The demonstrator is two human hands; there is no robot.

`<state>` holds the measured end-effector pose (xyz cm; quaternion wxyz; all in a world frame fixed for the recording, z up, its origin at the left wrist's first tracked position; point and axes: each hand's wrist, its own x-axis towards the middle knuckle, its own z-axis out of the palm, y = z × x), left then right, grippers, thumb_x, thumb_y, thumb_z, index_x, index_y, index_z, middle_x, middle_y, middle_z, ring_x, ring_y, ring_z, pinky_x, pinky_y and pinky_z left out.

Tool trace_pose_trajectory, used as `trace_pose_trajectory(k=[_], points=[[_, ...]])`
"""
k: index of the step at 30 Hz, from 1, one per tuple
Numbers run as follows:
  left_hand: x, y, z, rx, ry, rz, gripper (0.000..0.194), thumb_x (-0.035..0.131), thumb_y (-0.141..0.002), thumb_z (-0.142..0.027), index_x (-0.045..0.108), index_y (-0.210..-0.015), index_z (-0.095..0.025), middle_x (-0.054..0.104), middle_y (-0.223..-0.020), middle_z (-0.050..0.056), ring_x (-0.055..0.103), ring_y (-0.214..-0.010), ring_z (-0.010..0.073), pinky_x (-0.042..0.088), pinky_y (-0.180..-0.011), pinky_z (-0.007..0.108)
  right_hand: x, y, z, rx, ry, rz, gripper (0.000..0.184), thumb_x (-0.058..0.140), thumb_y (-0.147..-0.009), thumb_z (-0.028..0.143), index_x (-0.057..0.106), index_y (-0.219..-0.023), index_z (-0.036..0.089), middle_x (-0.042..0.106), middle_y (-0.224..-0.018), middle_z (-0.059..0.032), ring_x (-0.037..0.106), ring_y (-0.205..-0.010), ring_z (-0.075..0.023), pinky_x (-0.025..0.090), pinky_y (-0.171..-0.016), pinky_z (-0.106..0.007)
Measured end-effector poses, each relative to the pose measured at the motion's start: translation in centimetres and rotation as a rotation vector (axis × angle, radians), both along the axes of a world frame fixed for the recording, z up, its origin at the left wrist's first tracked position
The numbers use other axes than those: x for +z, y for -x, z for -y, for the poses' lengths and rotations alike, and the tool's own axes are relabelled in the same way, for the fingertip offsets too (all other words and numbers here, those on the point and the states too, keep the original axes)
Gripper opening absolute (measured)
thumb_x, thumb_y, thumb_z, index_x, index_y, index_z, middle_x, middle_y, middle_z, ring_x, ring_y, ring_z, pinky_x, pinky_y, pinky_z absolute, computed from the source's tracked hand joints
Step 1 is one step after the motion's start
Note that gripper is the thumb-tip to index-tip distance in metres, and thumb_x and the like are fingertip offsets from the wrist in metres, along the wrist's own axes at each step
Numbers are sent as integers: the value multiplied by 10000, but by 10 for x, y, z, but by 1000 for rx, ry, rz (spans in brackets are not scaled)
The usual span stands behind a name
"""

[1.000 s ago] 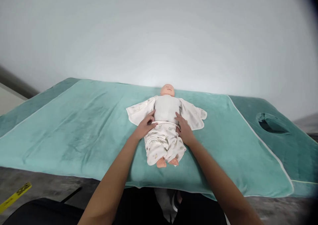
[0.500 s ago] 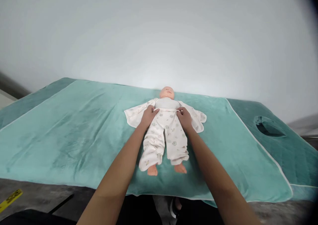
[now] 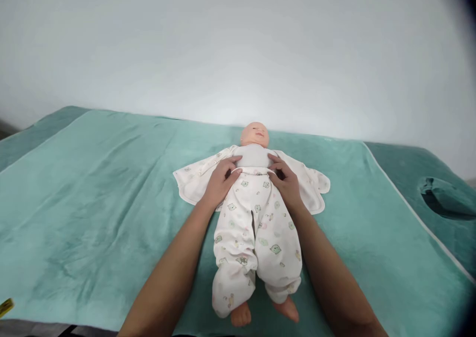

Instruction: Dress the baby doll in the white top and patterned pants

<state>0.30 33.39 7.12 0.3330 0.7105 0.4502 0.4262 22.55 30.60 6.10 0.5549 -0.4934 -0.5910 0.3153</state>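
Observation:
A baby doll [image 3: 254, 156] lies face up with its feet toward me. Its printed white pants [image 3: 256, 218] reach up to the waist, and the feet stick out below the cuffs. An open printed white jacket [image 3: 197, 178] is spread out on both sides of its grey-white torso. My left hand [image 3: 222, 181] rests at the left side of the waist, thumb near the waistband and index finger on the torso, fingers apart. At the opposite side my right hand [image 3: 285, 181] lies the same way, its fingers also spread. Both hands' lower fingers are partly hidden.
The doll lies on a green cloth [image 3: 111, 203] with pale edging, covering a padded bed [image 3: 412, 163] against a white wall [image 3: 238, 54]. A face opening [image 3: 446, 198] is at the right. Yellow tape [image 3: 6, 307] shows at the lower left.
My fingers have gone from pinching the waistband to spread along the waist and lower torso. The view has come closer, and the doll looks larger.

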Motion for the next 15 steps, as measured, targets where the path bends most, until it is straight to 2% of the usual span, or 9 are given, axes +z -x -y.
trace_pose_trajectory(k=[3, 6, 10, 13, 15], points=[[1, -4, -8, 103, 32, -75, 255, 487, -960, -422, 465, -802, -223, 700, -995, 35, 605, -920, 202, 433, -822, 317, 1, 1, -3, 14, 67, -73, 160, 625, -859, 387, 615, -890, 231, 611, -1397, -93, 551, -1282, -272, 402, -1096, -479], [3, -10, -25, 203, 36, -201, 246, 504, -944, -401, 460, -775, -228, 563, -689, -18, 518, -688, 177, 351, -663, 289, -2, 0, -10, -32, 117, -171, 162, 628, -848, 378, 609, -881, 221, 669, -1307, -97, 612, -1183, -254, 452, -1040, -450], [7, -21, -39, 299, 52, -292, 224, 559, -906, -366, 466, -755, -229, 498, -636, -16, 488, -657, 187, 304, -650, 292, -10, -5, -23, -165, 170, -212, 180, 655, -785, 358, 617, -868, 202, 729, -1064, -78, 655, -984, -222, 504, -924, -402], [6, -26, -30, 337, 59, -284, 244, 553, -908, -401, 490, -749, -226, 557, -690, 11, 519, -695, 202, 331, -669, 303, -18, -9, -28, -151, 133, -237, 194, 643, -767, 344, 585, -895, 211, 715, -1067, -73, 651, -967, -204, 508, -904, -381], [6, -23, -18, 304, 45, -247, 246, 537, -911, -415, 525, -762, -219, 620, -774, 35, 555, -756, 212, 376, -713, 317, -21, -11, -27, -175, 84, -167, 220, 633, -776, 355, 582, -939, 217, 700, -1086, -80, 638, -967, -205, 507, -890, -376]])
